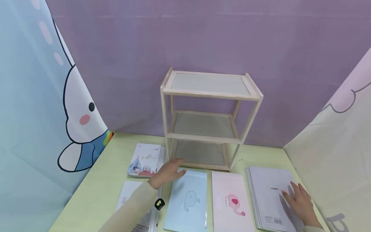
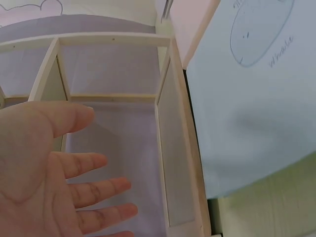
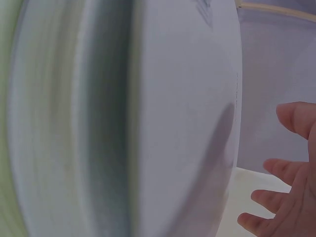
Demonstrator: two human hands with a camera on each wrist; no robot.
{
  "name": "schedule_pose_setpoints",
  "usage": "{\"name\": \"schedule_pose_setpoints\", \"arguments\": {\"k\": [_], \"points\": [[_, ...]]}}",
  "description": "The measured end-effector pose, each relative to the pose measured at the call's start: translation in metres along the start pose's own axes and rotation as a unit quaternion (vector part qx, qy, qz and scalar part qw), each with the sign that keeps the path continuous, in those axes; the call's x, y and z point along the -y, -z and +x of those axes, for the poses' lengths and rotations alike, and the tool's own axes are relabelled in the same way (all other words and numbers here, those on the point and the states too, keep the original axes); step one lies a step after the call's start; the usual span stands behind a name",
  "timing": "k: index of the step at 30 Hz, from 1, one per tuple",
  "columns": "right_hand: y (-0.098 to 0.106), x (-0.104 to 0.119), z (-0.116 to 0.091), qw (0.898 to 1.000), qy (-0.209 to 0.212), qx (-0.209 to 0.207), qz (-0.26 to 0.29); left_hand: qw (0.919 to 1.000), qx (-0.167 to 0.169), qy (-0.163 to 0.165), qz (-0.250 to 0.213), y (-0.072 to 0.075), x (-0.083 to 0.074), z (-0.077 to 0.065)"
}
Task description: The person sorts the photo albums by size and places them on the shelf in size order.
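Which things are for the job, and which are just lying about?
Probably for the job:
- blue whale book, near the left hand
- pale book, near the right hand
- pink elephant book
- tent-picture book
- wooden shelf

Probably just background:
- purple cloth
- cartoon cloth

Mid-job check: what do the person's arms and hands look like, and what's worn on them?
The left hand and right hand are bare; no gloves or rings show. The left sleeve is plain, pale cream; just a sliver of a pale right sleeve shows. Beside the left sleeve is a small black item with a yellow-green mark; I can't tell whether it's worn.
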State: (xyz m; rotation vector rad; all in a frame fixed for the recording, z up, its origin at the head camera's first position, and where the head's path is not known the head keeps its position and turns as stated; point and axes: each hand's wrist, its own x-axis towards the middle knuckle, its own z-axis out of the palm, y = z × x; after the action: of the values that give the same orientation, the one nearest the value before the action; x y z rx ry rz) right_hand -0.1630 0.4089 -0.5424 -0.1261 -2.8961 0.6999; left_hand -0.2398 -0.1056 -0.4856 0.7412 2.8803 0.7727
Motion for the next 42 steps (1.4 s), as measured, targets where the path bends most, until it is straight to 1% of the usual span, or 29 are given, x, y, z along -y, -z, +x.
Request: {"name": "schedule_pose_setpoints", "arguments": {"k": [5, 12, 16, 18, 20, 24, 29, 31, 33, 36, 40, 42], "points": [[0.0, 0.0, 0.004, 1.0, -0.015, 0.02, 0.003, 1.0, -0.001, -0.004, -0.008, -0.006, -0.004, 0.003], [-0.001, 0.002, 0.008, 1.0, -0.013, 0.023, 0.007, 0.9995, 0.008, 0.005, -0.031, -0.015, -0.016, 0.009], [0.0, 0.001, 0.01, 0.999, -0.02, 0.029, -0.001, 0.9993, 0.021, 0.008, -0.031, -0.026, -0.023, 0.015], [0.001, -0.001, 0.009, 0.999, -0.018, 0.029, -0.003, 0.9988, 0.032, 0.015, -0.034, -0.031, -0.027, 0.017], [0.002, -0.004, 0.008, 0.999, -0.021, 0.032, -0.004, 0.9978, 0.043, 0.021, -0.047, -0.034, -0.031, 0.019], [0.005, -0.009, 0.004, 0.997, -0.049, 0.052, -0.003, 0.9958, 0.06, 0.028, -0.064, -0.04, -0.039, 0.023], [0.01, -0.012, 0.0, 0.995, -0.08, 0.066, 0.014, 0.9946, 0.069, 0.02, -0.075, -0.045, -0.048, 0.03], [0.011, -0.014, 0.0, 0.994, -0.082, 0.069, 0.02, 0.9938, 0.077, 0.015, -0.079, -0.048, -0.052, 0.033], [0.012, -0.016, 0.0, 0.992, -0.089, 0.082, 0.032, 0.9931, 0.087, 0.011, -0.078, -0.05, -0.056, 0.035], [0.013, -0.02, -0.001, 0.99, -0.088, 0.099, 0.054, 0.9927, 0.099, 0.011, -0.069, -0.053, -0.064, 0.038], [0.012, -0.025, -0.004, 0.984, -0.106, 0.126, 0.072, 0.9929, 0.102, 0.019, -0.058, -0.056, -0.074, 0.041], [0.012, -0.026, -0.004, 0.98, -0.125, 0.136, 0.068, 0.9928, 0.102, 0.021, -0.059, -0.058, -0.079, 0.042]]}}
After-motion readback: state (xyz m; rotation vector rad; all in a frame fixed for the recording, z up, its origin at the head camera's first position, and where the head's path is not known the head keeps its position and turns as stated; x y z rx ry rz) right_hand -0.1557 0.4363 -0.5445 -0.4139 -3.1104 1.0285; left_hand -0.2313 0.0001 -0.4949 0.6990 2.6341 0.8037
